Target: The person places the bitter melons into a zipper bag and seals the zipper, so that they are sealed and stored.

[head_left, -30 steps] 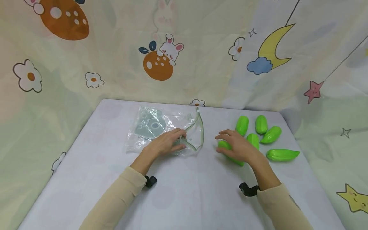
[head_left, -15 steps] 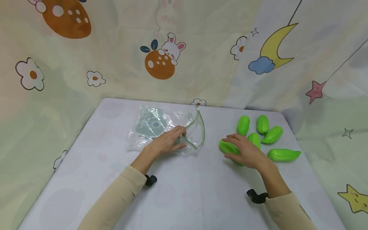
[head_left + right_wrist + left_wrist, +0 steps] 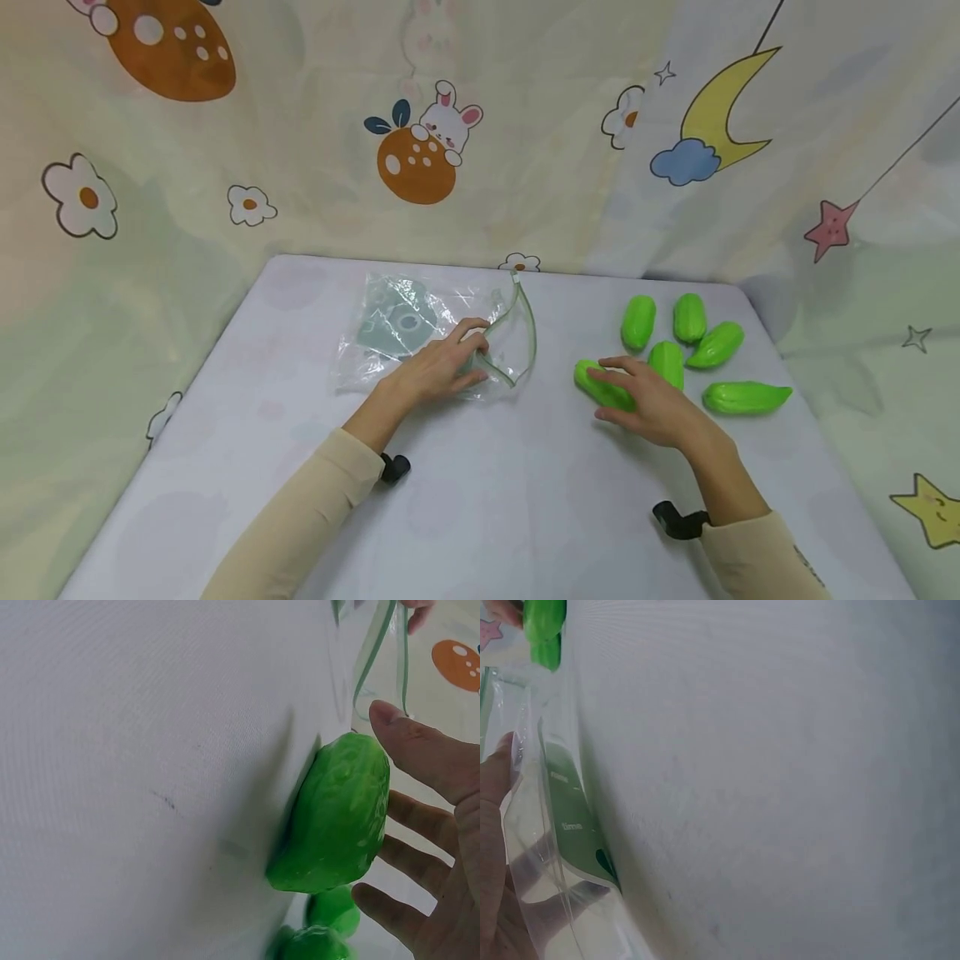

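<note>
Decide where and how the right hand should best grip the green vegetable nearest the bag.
Probably around its rounded middle, from above, pinching across its width: the green vegetable is longer than wide and lies on the table, under the right hand.

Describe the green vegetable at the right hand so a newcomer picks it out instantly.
On the white-covered table, look right of the clear zip bag in the head view, to the right hand. The green vegetable there is partly hidden by that hand. Of the six, it lies closest to the bag.
</note>
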